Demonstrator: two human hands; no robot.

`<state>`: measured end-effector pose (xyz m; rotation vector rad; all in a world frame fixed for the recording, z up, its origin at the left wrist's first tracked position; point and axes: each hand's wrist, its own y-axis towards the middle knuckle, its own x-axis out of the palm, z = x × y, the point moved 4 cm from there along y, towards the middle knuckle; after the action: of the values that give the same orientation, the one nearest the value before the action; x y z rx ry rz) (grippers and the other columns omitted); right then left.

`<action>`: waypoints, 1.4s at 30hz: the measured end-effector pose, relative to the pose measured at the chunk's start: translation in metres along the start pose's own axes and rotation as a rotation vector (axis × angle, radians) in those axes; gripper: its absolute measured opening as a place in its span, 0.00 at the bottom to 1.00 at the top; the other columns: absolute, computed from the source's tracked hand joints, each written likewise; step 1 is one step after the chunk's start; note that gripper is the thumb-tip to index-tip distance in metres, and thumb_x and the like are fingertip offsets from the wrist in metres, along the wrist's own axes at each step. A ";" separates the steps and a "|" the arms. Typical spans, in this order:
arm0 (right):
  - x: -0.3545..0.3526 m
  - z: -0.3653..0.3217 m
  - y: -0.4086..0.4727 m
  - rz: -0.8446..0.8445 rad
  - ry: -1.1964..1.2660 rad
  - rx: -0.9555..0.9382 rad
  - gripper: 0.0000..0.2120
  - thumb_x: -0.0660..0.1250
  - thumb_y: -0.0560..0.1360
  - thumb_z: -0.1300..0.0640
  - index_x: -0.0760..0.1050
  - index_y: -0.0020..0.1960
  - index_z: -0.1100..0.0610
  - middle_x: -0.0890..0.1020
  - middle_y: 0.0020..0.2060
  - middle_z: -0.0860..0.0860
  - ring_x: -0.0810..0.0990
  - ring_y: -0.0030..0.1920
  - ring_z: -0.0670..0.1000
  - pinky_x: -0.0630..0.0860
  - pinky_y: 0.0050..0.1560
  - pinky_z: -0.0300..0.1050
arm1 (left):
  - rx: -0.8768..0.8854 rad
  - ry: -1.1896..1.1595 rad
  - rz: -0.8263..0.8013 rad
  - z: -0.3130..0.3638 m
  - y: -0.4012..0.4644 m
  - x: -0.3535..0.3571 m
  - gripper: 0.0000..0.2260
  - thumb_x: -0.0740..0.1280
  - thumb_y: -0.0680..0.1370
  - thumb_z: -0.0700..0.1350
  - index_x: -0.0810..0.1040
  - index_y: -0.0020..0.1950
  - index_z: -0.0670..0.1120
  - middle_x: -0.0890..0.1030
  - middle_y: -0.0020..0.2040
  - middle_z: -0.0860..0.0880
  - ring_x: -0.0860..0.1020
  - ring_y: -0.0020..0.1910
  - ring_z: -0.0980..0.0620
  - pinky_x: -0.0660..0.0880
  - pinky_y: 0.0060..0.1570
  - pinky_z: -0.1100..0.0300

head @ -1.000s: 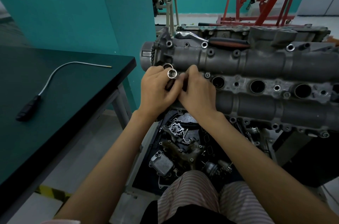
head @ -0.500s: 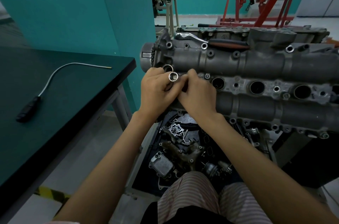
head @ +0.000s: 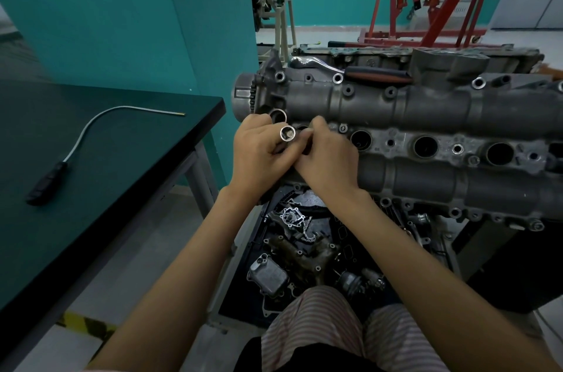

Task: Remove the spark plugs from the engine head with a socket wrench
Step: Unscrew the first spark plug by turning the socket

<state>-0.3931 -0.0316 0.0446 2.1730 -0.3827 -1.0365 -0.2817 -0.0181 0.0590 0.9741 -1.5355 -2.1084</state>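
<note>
Both hands are meeting over the engine head [head: 396,115]: left hand [head: 259,155] is gripping the socket [head: 288,133], open end tilting up toward the camera, while right hand [head: 329,158] is pinching something hidden just beside it, directly above the leftmost plug well.

hands [head: 292,155] covering first plug well, three wells [head: 426,147] open

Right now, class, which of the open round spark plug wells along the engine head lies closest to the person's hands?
The leftmost open well on the engine head, right beside the right hand. The other two wells lie farther right.
</note>
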 end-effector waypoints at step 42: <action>-0.001 -0.001 0.000 -0.016 -0.012 -0.037 0.13 0.59 0.71 0.49 0.73 0.36 0.58 0.80 0.30 0.55 0.79 0.34 0.59 0.59 0.34 0.41 | -0.022 -0.024 0.040 -0.003 -0.002 0.000 0.19 0.66 0.74 0.42 0.68 0.25 0.38 0.65 0.23 0.46 0.63 0.28 0.51 0.63 0.31 0.55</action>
<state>-0.3929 -0.0304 0.0454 2.1415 -0.3497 -1.0578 -0.2791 -0.0195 0.0562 0.9063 -1.5276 -2.1128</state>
